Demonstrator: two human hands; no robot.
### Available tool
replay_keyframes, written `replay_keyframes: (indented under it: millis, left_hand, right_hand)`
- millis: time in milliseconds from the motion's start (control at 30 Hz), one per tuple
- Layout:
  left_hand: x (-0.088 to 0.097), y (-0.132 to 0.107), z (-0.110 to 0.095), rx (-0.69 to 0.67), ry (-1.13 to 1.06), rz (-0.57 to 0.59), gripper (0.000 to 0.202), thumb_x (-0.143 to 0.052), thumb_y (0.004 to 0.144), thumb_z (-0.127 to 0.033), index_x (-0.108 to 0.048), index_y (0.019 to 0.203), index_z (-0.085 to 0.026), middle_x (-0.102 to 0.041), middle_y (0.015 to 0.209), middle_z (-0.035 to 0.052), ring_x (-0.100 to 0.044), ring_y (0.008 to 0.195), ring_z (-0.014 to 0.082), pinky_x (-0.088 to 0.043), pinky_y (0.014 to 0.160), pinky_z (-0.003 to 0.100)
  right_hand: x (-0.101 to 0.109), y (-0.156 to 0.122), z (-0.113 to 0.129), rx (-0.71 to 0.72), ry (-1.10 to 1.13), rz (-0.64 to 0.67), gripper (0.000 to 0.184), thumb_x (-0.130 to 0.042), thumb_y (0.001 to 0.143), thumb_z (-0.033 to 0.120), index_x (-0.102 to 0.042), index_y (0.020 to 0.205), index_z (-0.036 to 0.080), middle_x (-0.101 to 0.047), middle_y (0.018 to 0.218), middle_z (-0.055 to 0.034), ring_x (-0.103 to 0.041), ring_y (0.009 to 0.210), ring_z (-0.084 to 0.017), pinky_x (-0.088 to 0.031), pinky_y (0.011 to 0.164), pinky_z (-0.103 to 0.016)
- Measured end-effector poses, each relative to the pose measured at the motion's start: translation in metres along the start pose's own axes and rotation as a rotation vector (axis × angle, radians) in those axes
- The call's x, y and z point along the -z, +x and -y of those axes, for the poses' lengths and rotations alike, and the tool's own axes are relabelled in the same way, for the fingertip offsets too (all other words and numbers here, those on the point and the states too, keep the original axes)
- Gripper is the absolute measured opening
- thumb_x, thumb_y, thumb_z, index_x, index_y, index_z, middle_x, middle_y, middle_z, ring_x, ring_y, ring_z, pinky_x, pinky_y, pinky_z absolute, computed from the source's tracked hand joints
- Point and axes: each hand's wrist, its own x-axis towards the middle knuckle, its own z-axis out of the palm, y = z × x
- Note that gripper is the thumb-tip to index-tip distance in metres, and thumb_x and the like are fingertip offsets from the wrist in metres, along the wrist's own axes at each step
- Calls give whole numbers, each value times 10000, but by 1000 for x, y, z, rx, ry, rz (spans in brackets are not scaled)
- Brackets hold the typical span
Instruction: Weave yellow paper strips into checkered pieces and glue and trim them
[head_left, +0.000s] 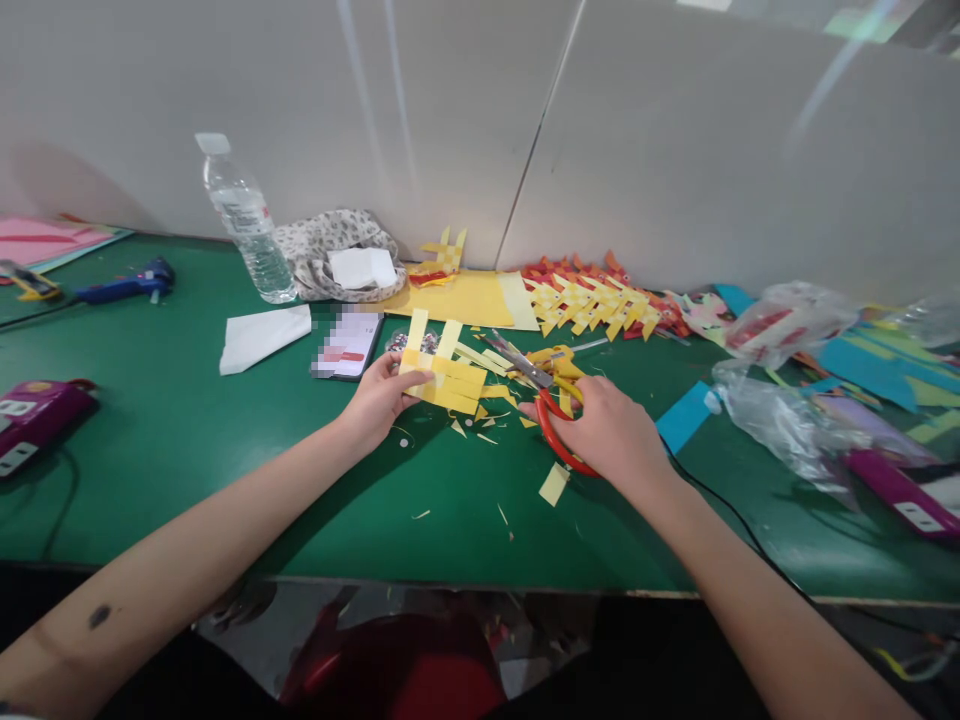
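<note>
My left hand [379, 400] pinches a woven piece of yellow paper strips [442, 375] and holds it just above the green table [187, 460]. In my right hand [611, 430] is a pair of red-handled scissors [544, 400], whose blades point left toward the woven piece. Small yellow paper scraps [553, 484] lie scattered on the table between and below my hands.
A phone [347, 345], white paper [264, 336], a water bottle [244, 222] and a patterned pouch [334, 250] sit at the back left. A pile of yellow and orange woven pieces [592, 300] lies behind. Plastic bags [780, 415], blue paper [684, 415] and purple devices [34, 415] flank the sides.
</note>
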Motion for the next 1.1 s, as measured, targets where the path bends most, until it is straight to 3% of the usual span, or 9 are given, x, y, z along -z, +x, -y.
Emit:
replay_keyframes:
  millis: [200, 367, 667, 800, 1100]
  left_hand:
    - [6, 7, 0, -37, -79, -44, 268, -730, 643, -135, -581, 866, -142, -685, 963, 70, -651, 838, 145, -529, 689, 201]
    - [5, 6, 0, 24, -74, -47, 229, -686, 721, -249, -622, 925, -170, -660, 1063, 58, -649, 820, 133, -546, 694, 209]
    - [3, 2, 1, 47, -41, 90, 374, -719, 630, -83, -624, 985, -154, -650, 1107, 88, -621, 988, 192, -521, 829, 253]
    - [2, 0, 1, 50, -50, 138, 413, -732, 623, -98, -632, 1020, -152, -651, 1110, 107, -613, 1015, 237, -517, 861, 315]
    - [0, -1, 5, 97, -48, 113, 303, -715, 645, -103, -666, 942, -136, -667, 1081, 99, -630, 981, 193, -516, 861, 251]
  right_hand:
    - [5, -6, 9, 64, 80, -59, 502, -415, 694, 719, -383, 676, 219, -509, 691, -34, -518, 554, -177, -269, 457, -263]
    - [1, -14, 19, 151, 100, -13, 486, -423, 706, 697, -403, 701, 212, -516, 708, -33, -525, 552, -172, -271, 454, -261]
    - [-7, -20, 24, 196, 35, 45, 486, -421, 716, 668, -463, 759, 186, -554, 772, -63, -575, 592, -208, -289, 454, -274]
    - [-6, -20, 23, 187, 25, 68, 496, -423, 708, 670, -472, 773, 182, -564, 795, -71, -581, 599, -219, -307, 460, -287]
    - [-6, -22, 29, 164, 119, 70, 448, -438, 705, 659, -410, 700, 211, -522, 673, -21, -523, 507, -159, -264, 423, -254]
